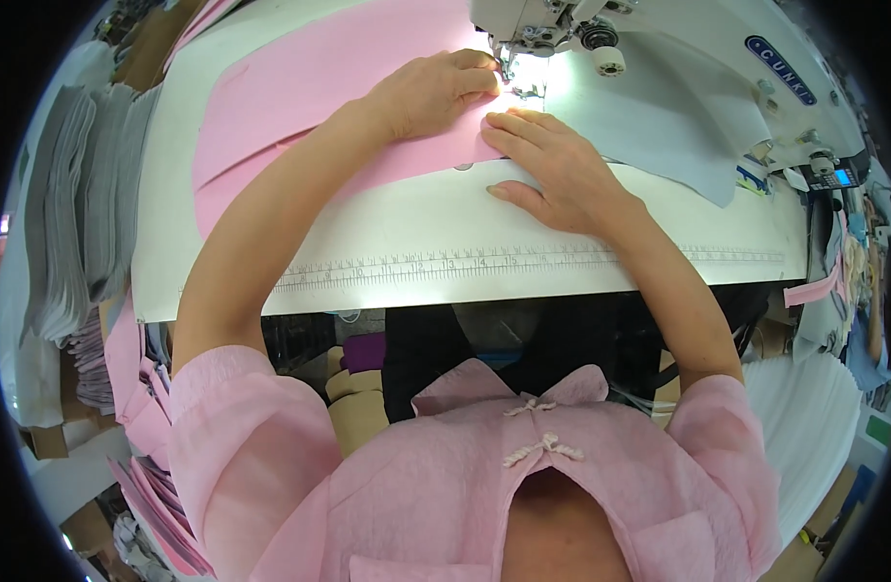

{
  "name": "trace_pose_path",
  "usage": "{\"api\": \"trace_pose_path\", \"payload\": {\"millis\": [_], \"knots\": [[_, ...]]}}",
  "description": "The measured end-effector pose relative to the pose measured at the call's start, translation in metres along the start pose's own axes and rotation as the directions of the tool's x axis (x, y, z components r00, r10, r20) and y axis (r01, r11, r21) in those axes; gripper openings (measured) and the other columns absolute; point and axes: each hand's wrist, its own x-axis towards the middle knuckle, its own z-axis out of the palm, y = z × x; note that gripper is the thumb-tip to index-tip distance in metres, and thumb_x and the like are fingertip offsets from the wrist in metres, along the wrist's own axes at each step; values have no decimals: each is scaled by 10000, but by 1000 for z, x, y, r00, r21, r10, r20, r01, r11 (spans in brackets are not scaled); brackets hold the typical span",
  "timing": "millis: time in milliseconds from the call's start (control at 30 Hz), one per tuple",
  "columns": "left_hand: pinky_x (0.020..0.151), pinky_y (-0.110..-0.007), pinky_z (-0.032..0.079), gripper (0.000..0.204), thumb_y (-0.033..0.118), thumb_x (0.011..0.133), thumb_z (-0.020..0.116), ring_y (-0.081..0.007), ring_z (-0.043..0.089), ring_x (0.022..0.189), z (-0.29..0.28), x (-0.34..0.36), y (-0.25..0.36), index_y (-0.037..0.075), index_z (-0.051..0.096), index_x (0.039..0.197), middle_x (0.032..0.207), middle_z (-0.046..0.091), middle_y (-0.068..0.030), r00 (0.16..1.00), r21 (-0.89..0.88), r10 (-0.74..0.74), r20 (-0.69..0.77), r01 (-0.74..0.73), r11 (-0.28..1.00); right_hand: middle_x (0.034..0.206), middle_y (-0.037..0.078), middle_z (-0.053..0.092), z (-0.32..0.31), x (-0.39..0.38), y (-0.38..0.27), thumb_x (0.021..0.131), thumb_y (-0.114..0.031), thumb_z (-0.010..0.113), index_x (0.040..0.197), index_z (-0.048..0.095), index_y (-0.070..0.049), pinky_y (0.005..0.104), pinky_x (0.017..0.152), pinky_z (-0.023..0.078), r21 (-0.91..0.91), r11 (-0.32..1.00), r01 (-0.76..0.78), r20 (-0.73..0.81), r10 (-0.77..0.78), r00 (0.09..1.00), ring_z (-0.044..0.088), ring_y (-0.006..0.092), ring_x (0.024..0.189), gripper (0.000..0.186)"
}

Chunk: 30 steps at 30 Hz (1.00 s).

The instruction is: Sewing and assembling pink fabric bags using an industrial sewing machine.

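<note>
Pink, flat fabric panel (pixel 300 87) lies on the white worktop with a printed ruler (pixel 397 228), mostly left of the needle, right end up at the metal presser foot (pixel 505 64) of the white sewing machine (pixel 688 34). Left hand (pixel 431 95): fingers curled on the panel just beside the foot; thumb hidden, can't tell if that grip pinches cloth or only presses. Right hand (pixel 557 175): grip wide and flat, fingertips on the panel's near right edge, holding nothing.

Progress: looks mid-job, cloth positioned at the foot. Long folds show in the panel's left part; can't tell if stitched. Lamp glare hides any seam, so amount left is unreadable. Pale grey, smooth sheet (pixel 649 116) sits right of the needle; unclear whether it joins the pink.
</note>
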Motion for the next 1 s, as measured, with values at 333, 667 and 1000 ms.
{"api": "trace_pose_path", "payload": {"millis": [333,667,1000], "knots": [[808,-331,458,143,194,857,485,-273,548,953,1,7,-10,133,589,934,1120,544,-81,992,10,100,-76,-99,995,1176,124,481,4,1,2,794,-330,561,1126,489,-25,368,961,329,-53,998,-17,15,18,1000,419,290,1126,456],[826,-338,415,208,198,848,449,-226,503,1016,13,13,-29,167,604,983,1130,525,-34,987,47,158,-28,-157,987,1208,134,468,1,4,4,762,-261,559,1145,485,-32,370,939,334,35,997,-70,71,68,995,426,310,1108,452],[836,-464,365,250,333,850,423,-186,531,980,12,4,-17,168,552,986,1058,566,-5,986,299,0,-168,51,953,1155,157,488,-7,12,-1,745,-209,577,1116,483,-1,387,896,368,-26,1000,-8,85,11,996,459,327,1037,436]]}}
